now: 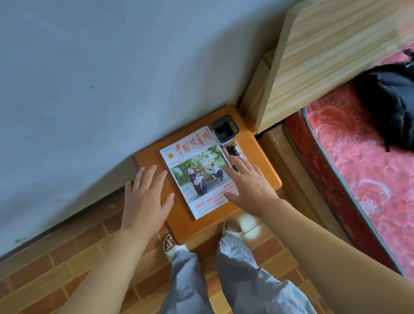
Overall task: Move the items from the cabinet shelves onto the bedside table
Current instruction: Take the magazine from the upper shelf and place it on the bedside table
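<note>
Head view: two hands spread above small orange-brown worktop [261, 173] bearing three item groups.

Left hand [144, 200] wide, fingers straight and splayed, holding nothing, positioned over worktop's left edge, just beside magazine [197, 171] but apart from it. Right hand [248, 185] likewise wide and empty, fingers extended over magazine's lower right corner and over near end of pens; contact not determinable. One magazine, flat at worktop centre, white cover with large red characters across top and outdoor photograph of people below. One black square holder [225, 127], standing at far right corner, touching magazine's top right corner. Pens [235, 150] lying just right of magazine, below holder; count not determinable. One black backpack [411, 104] on red patterned mattress [405, 195], well apart.
</note>
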The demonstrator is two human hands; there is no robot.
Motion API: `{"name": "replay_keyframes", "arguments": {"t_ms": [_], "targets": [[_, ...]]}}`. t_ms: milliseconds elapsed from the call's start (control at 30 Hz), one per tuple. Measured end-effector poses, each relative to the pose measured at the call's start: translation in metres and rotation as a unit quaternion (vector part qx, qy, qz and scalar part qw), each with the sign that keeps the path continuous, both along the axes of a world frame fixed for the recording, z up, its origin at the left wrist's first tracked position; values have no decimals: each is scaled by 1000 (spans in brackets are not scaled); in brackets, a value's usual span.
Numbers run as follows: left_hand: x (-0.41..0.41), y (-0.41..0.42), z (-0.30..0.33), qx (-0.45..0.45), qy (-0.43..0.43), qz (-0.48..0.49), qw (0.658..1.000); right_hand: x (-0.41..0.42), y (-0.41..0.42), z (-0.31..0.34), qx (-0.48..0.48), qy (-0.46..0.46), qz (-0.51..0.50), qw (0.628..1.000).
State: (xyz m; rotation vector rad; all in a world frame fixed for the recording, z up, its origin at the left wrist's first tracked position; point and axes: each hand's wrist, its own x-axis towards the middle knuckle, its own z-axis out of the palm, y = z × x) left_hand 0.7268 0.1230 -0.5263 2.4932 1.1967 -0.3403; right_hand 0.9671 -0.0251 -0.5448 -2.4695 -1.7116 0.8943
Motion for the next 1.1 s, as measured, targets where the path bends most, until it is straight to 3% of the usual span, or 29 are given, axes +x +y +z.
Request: {"name": "replay_keyframes", "arguments": {"t_ms": [300, 533, 767, 1100], "targets": [[2, -37, 150, 22, -48, 43, 998, -15, -31, 144, 42, 3, -16, 999], [-23, -55, 211, 68, -90, 50, 992, -6, -38, 216, 93, 14, -23, 995], [-76, -54, 254, 116, -51, 118, 985, -2, 4, 241, 135, 5, 11, 991], [-164, -97, 279, 111, -52, 301, 946, -91, 42, 251, 122, 47, 149, 980]]}}
